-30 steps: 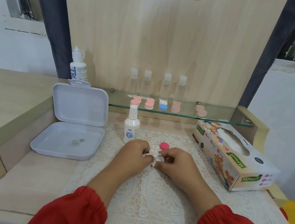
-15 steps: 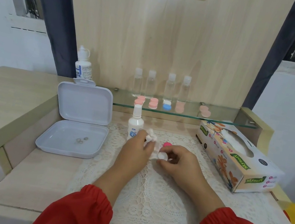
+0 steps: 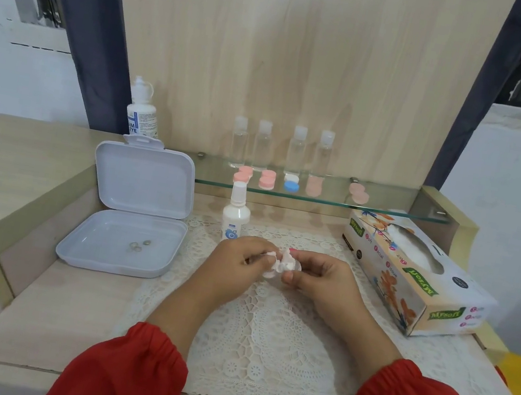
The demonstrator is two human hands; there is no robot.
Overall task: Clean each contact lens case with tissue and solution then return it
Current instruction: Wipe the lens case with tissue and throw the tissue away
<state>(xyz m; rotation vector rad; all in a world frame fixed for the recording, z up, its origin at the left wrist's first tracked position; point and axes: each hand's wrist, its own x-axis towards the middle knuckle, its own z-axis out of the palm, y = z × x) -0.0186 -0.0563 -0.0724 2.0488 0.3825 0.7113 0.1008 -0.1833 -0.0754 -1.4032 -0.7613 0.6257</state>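
— Pale wood desk with a lace mat over it, a glass shelf at the back carrying a row of pink and blue lens cases. What's happening over the mat?

— Wiping, by my reading. Both hands meet over the mat's far edge. The left hand has its fingers curled and pinched on a crumpled white tissue; the right hand has fingers and thumb curled round a small whitish piece, probably one contact lens case, though it is too small to be sure. A speck of pink shows just behind it.

— So where in the task?

— Mid-clean on this case. The solution bottle stands upright just beyond the hands, untouched. The other cases sit on the shelf, well apart from the hands.

— And next?

— I'd judge the tissue must be worked round the inside of the well while the right hand holds the case steady, then the cap goes on and the case goes to the shelf. Small parts; a light pinch matters.

— Anything else about?

— An open white box at left, a tissue box at right.
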